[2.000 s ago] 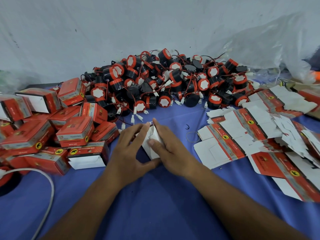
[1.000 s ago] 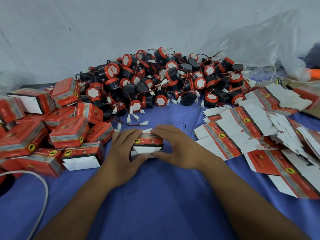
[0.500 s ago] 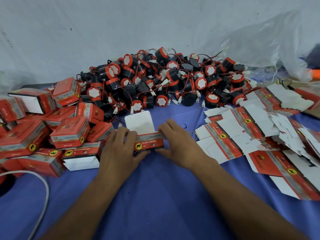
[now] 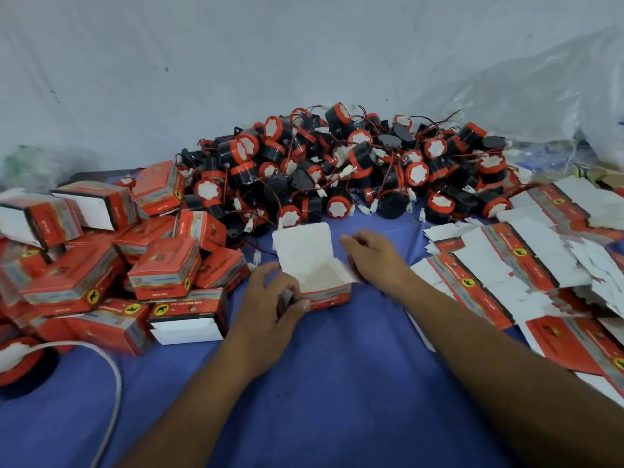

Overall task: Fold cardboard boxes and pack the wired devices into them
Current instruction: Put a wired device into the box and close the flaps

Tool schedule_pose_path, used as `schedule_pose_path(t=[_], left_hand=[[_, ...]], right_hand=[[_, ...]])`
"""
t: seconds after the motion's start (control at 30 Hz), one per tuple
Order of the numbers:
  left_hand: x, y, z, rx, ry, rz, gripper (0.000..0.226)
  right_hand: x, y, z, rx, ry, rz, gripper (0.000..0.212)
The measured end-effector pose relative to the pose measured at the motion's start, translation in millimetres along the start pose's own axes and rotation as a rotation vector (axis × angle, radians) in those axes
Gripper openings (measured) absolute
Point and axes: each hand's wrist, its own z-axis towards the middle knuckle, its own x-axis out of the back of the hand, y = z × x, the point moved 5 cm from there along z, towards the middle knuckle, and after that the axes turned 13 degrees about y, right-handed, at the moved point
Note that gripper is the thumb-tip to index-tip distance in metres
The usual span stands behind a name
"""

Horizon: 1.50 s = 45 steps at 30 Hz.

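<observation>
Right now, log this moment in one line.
box: folded, lid open, empty | left hand: grips front corner | right hand: open, at right side | devices: piled behind

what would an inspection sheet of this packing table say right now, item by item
surface: blue cloth covers the table where seen
job's things: open box, lid flap up, empty inside; wired devices heaped at the back; folded boxes piled left; flat box blanks spread right
clutter: red-and-black round object at left edge; clear plastic sheet rear right
hands: left hand grips the open box's front left corner; right hand relaxed beside its right wall, contact unclear
cables: white cable curves over the cloth at left; thin red leads on the devices
surroundings: white wall behind
</observation>
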Motion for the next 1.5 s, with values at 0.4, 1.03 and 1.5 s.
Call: schedule_pose_path(t=[0.4, 1.03, 1.5], left_hand=[[0, -5, -6, -0.025, 0.051, -0.025, 0.035], [-1, 3, -10, -0.048, -0.011, -0.135, 0.05], [-4, 4, -13, 0.037, -0.062, -0.104, 0.059]], right_hand=[[-47, 4, 126, 0.191, 0.105, -0.375, 0.063], [114, -23, -31, -0.24, -0.035, 0.935, 0.044], [52, -51, -85, 0.276, 0.006, 0.071, 0.051]])
